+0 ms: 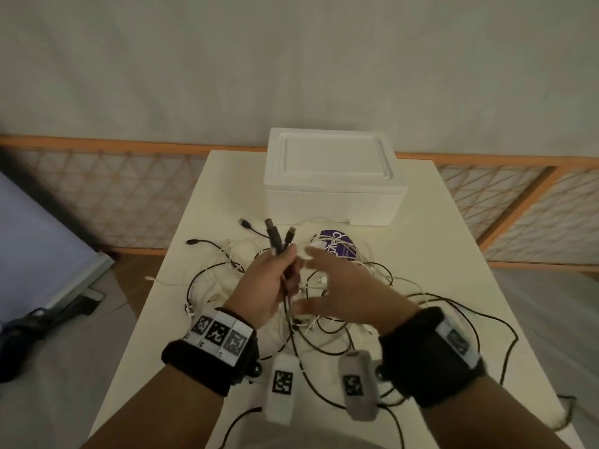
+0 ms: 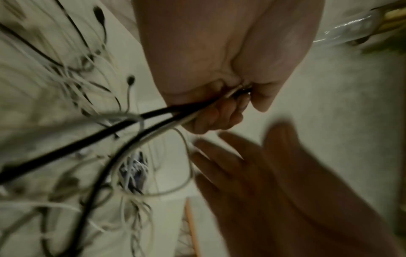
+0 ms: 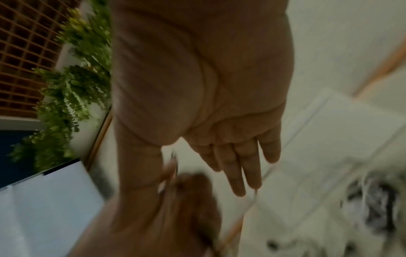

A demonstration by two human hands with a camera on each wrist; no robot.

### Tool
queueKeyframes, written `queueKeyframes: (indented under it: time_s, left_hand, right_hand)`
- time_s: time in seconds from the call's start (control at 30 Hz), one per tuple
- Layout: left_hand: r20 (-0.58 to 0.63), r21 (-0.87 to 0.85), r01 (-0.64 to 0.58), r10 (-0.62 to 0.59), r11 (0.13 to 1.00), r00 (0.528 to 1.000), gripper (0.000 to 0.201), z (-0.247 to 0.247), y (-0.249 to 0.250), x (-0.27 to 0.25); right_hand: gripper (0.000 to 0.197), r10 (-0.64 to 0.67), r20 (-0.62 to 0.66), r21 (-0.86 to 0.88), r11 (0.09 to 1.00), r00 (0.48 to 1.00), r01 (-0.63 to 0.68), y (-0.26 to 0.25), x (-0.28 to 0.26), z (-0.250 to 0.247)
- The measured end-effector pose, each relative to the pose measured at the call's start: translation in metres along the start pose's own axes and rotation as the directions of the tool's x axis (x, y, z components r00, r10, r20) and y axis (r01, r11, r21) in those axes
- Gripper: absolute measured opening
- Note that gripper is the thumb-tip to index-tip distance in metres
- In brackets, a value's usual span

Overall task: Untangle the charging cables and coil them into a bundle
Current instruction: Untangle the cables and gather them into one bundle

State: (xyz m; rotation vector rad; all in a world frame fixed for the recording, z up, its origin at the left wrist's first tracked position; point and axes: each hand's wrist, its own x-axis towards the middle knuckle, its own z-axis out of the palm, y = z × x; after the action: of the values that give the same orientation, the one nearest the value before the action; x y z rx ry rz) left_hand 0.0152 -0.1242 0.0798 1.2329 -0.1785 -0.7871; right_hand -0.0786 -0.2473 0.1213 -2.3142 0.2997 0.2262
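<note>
A tangle of black and white charging cables (image 1: 327,319) sprawls over the white table (image 1: 453,286). My left hand (image 1: 278,280) is raised above the pile and grips the plug ends of the dark cables (image 1: 275,238), which stick up out of the fist. The left wrist view shows the cables (image 2: 153,114) running out of the curled fingers (image 2: 219,113). My right hand (image 1: 337,283) hovers just right of the left, fingers spread and straight, holding nothing; the right wrist view shows its straight fingers (image 3: 237,167).
A white foam box (image 1: 330,179) stands at the back of the table. A purple and white round packet (image 1: 337,244) lies under cables in front of it. A wooden lattice rail (image 1: 113,189) runs behind. The floor drops away on both sides.
</note>
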Motion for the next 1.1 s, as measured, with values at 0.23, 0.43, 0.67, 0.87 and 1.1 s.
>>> queueKeyframes:
  time_s: [0.23, 0.43, 0.67, 0.87, 1.1]
  left_hand:
    - [-0.150, -0.260, -0.059, 0.020, 0.964, 0.988, 0.039, -0.022, 0.037, -0.011]
    - [-0.465, -0.352, -0.116, -0.066, 0.929, 0.883, 0.033, -0.137, 0.037, -0.013]
    - [-0.578, -0.384, -0.085, -0.168, 0.919, 0.798, 0.036, -0.176, 0.001, -0.031]
    - [-0.391, -0.485, -0.063, -0.152, 0.872, 0.908, 0.034, -0.131, -0.004, -0.028]
    - [-0.265, -0.477, -0.076, -0.060, 0.876, 0.962, 0.027, -0.085, -0.007, -0.030]
  right_hand:
    - [0.025, -0.085, 0.142, 0.114, 0.991, 0.986, 0.069, -0.006, 0.004, 0.017]
    - [0.053, -0.034, -0.119, -0.431, 0.902, 0.992, -0.021, 0.026, -0.036, -0.011]
    - [0.062, 0.158, -0.294, -0.594, 0.742, 0.943, -0.310, 0.090, -0.060, -0.003]
    - [0.059, 0.322, -0.293, -0.543, 0.719, 0.900, -0.434, 0.141, -0.061, 0.008]
    - [0.043, 0.218, -0.269, -0.575, 0.745, 0.938, -0.338, 0.113, -0.042, 0.023]
